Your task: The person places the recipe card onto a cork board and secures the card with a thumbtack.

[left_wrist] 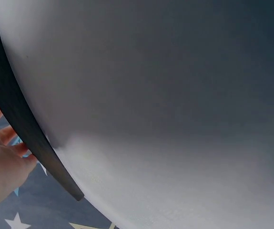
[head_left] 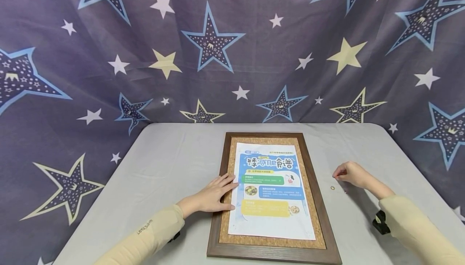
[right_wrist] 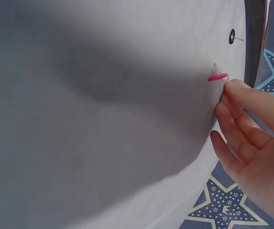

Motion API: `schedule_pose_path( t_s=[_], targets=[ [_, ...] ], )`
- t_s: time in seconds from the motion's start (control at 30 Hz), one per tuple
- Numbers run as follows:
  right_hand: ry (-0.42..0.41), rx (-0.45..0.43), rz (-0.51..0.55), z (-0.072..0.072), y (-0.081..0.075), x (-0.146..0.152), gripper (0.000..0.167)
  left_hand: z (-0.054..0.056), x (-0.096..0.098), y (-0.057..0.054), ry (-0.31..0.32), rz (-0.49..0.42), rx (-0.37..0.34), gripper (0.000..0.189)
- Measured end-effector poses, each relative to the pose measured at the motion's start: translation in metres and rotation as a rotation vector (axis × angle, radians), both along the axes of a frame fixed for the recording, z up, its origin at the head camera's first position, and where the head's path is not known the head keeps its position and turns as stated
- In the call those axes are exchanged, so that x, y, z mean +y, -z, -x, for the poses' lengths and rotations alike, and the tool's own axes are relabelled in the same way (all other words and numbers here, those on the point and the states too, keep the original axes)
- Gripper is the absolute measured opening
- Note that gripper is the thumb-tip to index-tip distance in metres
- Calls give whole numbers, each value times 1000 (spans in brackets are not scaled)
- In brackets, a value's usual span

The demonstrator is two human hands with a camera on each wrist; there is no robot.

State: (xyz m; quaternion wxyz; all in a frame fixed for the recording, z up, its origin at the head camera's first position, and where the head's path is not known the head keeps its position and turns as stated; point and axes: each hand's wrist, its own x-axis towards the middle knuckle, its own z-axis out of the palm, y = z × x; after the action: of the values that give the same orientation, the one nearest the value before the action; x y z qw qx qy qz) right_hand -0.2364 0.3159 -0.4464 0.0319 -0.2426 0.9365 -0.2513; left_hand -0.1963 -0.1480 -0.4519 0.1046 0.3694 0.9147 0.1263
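My left hand [head_left: 214,194] lies with fingers spread across the left side of a brown-framed cork board [head_left: 274,253]. Its fingertips and thumb reach the left edge of a printed poster [head_left: 270,226] on the cork. To the right of the board, my right hand [head_left: 357,175] pinches a small thumbtack between thumb and forefinger, mostly hidden by the fingertips, with a reddish spot showing there in the head view. Close by on the table lie a gold-rimmed thumbtack [head_left: 332,188] and a pink thumbtack [right_wrist: 218,77], its pin pointing up.
The board lies flat on a table with a grey cloth [head_left: 163,164]. Behind and beside it hangs a dark purple curtain [head_left: 145,47] printed with stars. In the left wrist view, the frame's dark edge [left_wrist: 13,95] runs in front of the left fingers.
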Motion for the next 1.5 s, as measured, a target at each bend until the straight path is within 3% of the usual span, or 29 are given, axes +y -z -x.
schedule_pose_path(
  t_s=[0.57, 0.8, 1.07, 1.5],
  targets=[
    [-19, -6, 29, 6, -11, -10, 6, 0, 0, -2, 7, 3, 15, 69],
    [8, -56, 46, 11, -19, -24, 9, -1, 0, -1, 7, 9, 17, 70],
    [0, -55, 58, 23, -23, -44, 10, -1, 0, -2, 5, 17, 18, 70],
    [-35, 17, 87, 45, -29, -90, 9, 0, -1, 0, 12, 31, 31, 70]
  ],
)
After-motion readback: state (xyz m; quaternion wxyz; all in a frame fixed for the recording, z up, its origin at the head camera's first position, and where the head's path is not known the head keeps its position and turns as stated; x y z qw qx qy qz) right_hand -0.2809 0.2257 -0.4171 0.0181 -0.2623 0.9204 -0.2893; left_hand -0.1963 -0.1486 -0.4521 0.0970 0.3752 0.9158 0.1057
